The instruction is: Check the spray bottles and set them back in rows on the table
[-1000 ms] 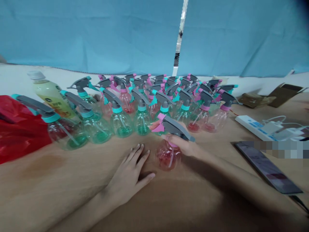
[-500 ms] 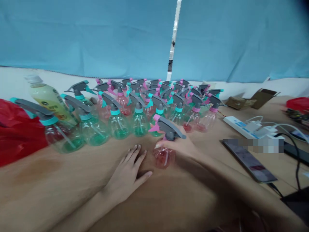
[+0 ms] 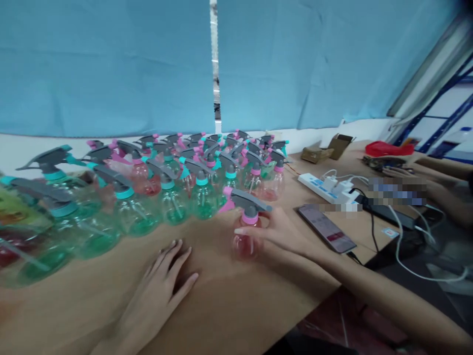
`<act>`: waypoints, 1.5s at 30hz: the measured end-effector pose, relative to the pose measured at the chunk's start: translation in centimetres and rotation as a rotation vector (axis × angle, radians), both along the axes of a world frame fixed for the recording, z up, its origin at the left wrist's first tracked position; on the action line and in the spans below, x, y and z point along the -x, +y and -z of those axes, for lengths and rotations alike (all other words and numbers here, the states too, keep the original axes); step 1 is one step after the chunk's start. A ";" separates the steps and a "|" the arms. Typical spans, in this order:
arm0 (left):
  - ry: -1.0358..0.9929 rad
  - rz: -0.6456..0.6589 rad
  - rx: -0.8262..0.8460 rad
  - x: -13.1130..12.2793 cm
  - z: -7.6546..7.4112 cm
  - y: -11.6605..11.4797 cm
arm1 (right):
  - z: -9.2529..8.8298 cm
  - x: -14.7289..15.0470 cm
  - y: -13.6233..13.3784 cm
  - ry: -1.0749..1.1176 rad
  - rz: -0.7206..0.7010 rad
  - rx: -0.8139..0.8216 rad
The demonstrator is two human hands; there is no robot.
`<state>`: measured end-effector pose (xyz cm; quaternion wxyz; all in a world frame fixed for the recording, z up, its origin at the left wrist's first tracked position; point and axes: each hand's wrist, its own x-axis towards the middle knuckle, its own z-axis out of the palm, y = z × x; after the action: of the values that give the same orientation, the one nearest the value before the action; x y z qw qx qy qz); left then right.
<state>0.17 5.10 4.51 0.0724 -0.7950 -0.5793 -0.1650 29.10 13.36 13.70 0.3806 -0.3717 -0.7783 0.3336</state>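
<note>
My right hand [image 3: 275,229] is wrapped round a pink spray bottle [image 3: 247,246] with a grey and pink trigger head, upright in front of the others. Its thumb lies across the bottle's neck, and the other fingers are mostly hidden behind it. My left hand [image 3: 160,281] rests flat on the wooden table [image 3: 214,305], fingers spread, holding nothing. Beyond both hands stand several spray bottles in rows. Green ones with turquoise collars, such as a green spray bottle [image 3: 204,199], fill the front row; pink and green ones mix behind.
A phone [image 3: 327,229] lies on the right, near a white power strip [image 3: 325,190] with chargers and cables. Behind it sits a small open cardboard box [image 3: 340,146]. Another person's arm [image 3: 449,197] reaches in at the far right. A blue curtain [image 3: 111,64] hangs behind.
The view has swung to the right, so the bottles appear further left and another person's arm shows. My right hand still holds the pink spray bottle. My left hand stays flat on the table.
</note>
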 end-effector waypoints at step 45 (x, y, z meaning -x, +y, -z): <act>-0.149 0.006 0.044 -7.0 -2.0 2.0 | 5.4 -12.3 7.1 0.154 0.527 -0.094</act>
<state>7.18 7.09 6.47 0.0110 -0.7835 -0.5843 -0.2111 41.42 20.44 8.31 0.5290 -0.5167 -0.6382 0.2141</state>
